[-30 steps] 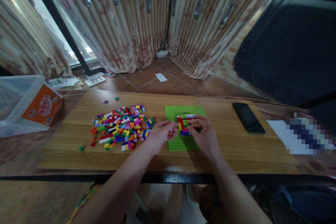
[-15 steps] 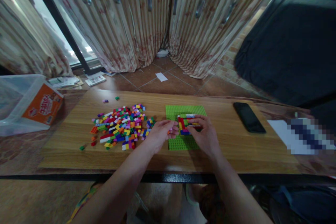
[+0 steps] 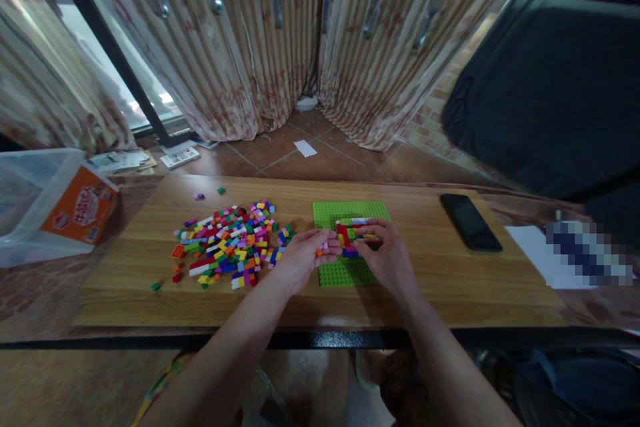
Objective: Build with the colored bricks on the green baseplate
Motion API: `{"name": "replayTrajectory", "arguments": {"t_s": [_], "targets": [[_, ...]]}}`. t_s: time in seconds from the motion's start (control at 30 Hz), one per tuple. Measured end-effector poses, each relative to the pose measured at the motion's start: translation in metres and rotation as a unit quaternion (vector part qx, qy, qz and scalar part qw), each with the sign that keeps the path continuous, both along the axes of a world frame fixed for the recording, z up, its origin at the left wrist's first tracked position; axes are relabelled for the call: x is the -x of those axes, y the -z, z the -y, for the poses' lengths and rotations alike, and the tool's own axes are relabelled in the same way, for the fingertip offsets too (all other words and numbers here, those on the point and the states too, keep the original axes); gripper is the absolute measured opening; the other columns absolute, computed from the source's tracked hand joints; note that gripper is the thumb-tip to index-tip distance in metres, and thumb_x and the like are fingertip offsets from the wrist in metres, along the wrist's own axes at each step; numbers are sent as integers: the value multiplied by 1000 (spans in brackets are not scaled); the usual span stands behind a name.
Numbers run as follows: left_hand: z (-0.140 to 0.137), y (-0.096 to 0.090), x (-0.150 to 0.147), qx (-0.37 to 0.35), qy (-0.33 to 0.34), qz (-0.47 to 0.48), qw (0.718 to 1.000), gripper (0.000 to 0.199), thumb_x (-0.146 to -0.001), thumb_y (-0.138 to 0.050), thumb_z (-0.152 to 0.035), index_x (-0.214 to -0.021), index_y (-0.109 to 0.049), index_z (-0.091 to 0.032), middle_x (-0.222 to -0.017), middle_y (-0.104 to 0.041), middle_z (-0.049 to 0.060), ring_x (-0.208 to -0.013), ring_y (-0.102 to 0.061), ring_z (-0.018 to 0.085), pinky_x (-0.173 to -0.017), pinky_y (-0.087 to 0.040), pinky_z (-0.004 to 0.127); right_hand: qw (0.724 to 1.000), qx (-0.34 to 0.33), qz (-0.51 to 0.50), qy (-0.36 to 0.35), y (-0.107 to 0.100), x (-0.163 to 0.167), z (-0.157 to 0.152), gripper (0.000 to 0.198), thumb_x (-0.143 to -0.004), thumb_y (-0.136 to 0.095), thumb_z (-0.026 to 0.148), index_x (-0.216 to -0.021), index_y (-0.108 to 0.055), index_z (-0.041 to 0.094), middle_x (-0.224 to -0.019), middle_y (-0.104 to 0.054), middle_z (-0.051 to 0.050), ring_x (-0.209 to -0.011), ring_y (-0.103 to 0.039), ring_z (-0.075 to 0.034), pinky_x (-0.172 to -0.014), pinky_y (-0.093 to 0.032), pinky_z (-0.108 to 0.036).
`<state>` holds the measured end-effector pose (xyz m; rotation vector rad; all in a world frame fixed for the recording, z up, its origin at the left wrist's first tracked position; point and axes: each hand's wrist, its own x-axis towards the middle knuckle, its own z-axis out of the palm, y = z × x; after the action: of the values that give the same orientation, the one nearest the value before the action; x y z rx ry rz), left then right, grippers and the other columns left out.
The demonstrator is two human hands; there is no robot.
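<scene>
Bare forearms (image 3: 227, 340), equally bare wrists (image 3: 407, 295)

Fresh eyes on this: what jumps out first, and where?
The multicoloured brick heap, spread over the left side of the wooden tabletop, likely catches the eye first. Next comes the bright green baseplate near the middle: the right hand is at the small brick build on it, and the left hand, beside that, holds small orange and pink bricks. The black phone stands out farther right.

A studded, bright green baseplate (image 3: 341, 275) lies flat beneath the two hands. On it, partly covered by the right hand (image 3: 385, 253), sits a low brick build (image 3: 349, 239) in red, yellow, blue and white. The left hand (image 3: 306, 257) cups small pink and orange bricks (image 3: 321, 250).
</scene>
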<state>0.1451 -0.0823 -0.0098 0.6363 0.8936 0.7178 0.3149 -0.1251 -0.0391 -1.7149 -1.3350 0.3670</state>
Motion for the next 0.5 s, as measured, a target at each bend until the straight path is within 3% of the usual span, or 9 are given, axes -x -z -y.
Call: {"name": "replayTrajectory", "arguments": {"t_s": [0.27, 0.5], "targets": [[-3, -7, 5, 43, 16, 66, 997, 21, -89, -49, -11, -98, -67, -7, -93, -73, 15, -86, -71, 19, -80, -56, 29, 991, -87, 100, 0, -6, 8, 5, 13, -82, -60, 26, -90, -70, 25, -113, -62, -8, -111, -56, -27, -98, -43, -51], [-4, -7, 5, 57, 29, 120, 991, 22, -90, -50, -20, -93, -69, -9, -91, -72, 11, -79, -68, 15, -78, -56, 28, 976, -101, 161, -105, -15, 26, 7, 19, -89, -58, 28, -104, -70, 26, -128, -56, -9, -118, -50, -26, -98, -43, -50]]}}
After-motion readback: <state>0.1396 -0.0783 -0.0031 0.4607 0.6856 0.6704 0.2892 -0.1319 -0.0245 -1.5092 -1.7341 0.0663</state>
